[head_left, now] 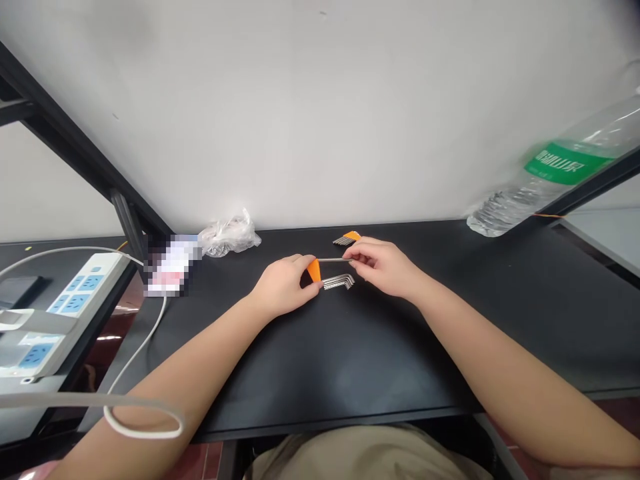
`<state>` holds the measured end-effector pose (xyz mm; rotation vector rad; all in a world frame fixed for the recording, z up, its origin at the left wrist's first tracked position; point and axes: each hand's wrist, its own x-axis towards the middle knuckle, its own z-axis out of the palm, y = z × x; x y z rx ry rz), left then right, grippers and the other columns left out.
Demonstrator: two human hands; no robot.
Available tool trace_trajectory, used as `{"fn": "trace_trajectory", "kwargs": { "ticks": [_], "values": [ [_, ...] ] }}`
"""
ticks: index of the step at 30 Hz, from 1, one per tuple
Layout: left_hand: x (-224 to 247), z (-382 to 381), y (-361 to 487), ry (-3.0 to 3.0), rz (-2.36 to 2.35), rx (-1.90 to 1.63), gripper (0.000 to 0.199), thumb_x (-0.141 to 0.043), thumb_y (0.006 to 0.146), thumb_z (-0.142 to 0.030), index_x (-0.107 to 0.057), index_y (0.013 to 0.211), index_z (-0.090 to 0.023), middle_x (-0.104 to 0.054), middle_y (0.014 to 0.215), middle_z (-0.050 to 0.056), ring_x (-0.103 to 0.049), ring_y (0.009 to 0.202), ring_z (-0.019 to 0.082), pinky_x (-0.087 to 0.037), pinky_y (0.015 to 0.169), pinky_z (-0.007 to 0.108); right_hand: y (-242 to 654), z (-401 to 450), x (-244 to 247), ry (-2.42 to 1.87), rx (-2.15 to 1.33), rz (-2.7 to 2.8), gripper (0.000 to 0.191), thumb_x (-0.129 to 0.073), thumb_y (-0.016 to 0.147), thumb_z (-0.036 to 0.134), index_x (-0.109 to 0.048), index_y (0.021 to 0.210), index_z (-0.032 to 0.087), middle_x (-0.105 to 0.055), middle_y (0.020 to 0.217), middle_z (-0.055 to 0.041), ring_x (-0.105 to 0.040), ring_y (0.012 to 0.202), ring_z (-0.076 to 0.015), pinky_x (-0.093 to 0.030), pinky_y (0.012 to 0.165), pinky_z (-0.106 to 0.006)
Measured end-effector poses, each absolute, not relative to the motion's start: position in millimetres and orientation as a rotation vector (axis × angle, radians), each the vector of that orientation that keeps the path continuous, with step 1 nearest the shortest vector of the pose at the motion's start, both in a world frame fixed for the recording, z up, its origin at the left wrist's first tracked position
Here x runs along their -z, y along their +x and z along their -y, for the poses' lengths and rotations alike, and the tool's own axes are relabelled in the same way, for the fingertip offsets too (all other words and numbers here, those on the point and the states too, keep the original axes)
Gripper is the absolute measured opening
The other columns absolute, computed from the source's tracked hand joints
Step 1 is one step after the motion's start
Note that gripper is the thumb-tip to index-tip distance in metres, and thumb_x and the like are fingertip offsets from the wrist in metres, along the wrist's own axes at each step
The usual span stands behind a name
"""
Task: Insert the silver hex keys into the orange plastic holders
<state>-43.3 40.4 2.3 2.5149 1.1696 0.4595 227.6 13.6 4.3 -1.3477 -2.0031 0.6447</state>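
Left grip clamps orange holder; right grip clamps metal rod; rod's long axis runs crosswise between the two

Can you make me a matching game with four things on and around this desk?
Things:
1. power strip
2. bottle
3. nearer orange holder
4. plastic bag

Clues:
A. crumpled up
B. pinched in the left hand
C. white and blue
D. see-through with some green

Right pairs: 1-C, 2-D, 3-B, 4-A
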Motion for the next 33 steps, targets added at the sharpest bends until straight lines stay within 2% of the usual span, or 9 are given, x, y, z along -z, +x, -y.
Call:
{"fn": "trace_trajectory", "kwargs": {
  "ticks": [8,13,17,22,26,33],
  "values": [
    [-3,-40,-44,2.450,-1.079,-0.524,0.036,-0.064,0.094,-0.044,-0.063,0.124,-0.024,-0.068,0.100,0.003,-0.065,0.088,0.020,-0.052,0.082,0.032,229,-10,-11,-1.211,-0.464,2.139,0.027,-0.050,0.101,0.025,-0.076,0.108,0.028,-0.067,0.104,-0.0079,-0.063,0.081,-0.0218,-0.052,0.073,-0.039],
    [-4,-37,-41,2.513,-0.901,-0.537,0.031,-0.066,0.094,-0.042,-0.064,0.118,-0.023,-0.068,0.097,0.003,-0.064,0.085,0.020,-0.052,0.080,0.033,218,-7,-6,-1.088,-0.312,2.204,0.030,-0.049,0.101,0.020,-0.073,0.116,0.028,-0.066,0.111,-0.0091,-0.065,0.087,-0.0221,-0.055,0.073,-0.038],
    [-3,-35,-38,2.573,-0.870,-0.556,0.031,-0.069,0.092,-0.041,-0.066,0.116,-0.022,-0.071,0.099,0.004,-0.066,0.092,0.023,-0.051,0.085,0.037,202,-4,-2,-1.035,-0.417,2.267,0.034,-0.051,0.097,0.014,-0.066,0.125,0.027,-0.066,0.120,-0.0088,-0.065,0.088,-0.0196,-0.056,0.073,-0.034],
    [-1,-38,-43,2.544,-1.023,-0.587,0.039,-0.070,0.090,-0.040,-0.064,0.125,-0.024,-0.072,0.105,0.005,-0.068,0.098,0.025,-0.052,0.093,0.041,221,-18,3,-1.323,-0.436,2.285,0.015,-0.058,0.093,0.018,-0.069,0.100,0.024,-0.067,0.101,-0.0054,-0.063,0.080,-0.0195,-0.053,0.071,-0.034],
    [0,-40,-44,2.492,-1.093,-0.587,0.039,-0.070,0.088,-0.039,-0.064,0.122,-0.023,-0.071,0.105,0.004,-0.069,0.096,0.024,-0.055,0.089,0.039,238,-27,11,-1.453,-0.541,2.366,0.014,-0.059,0.092,0.021,-0.072,0.092,0.024,-0.068,0.101,-0.0041,-0.064,0.081,-0.0187,-0.050,0.070,-0.032],
    [0,-39,-44,2.452,-1.160,-0.585,0.037,-0.071,0.085,-0.039,-0.063,0.117,-0.023,-0.072,0.109,0.004,-0.070,0.095,0.024,-0.056,0.088,0.038,236,-25,12,-1.865,-0.353,2.313,0.006,-0.061,0.081,0.016,-0.061,0.080,0.022,-0.066,0.095,-0.0039,-0.060,0.072,-0.0176,-0.042,0.060,-0.031]
  ]
}}
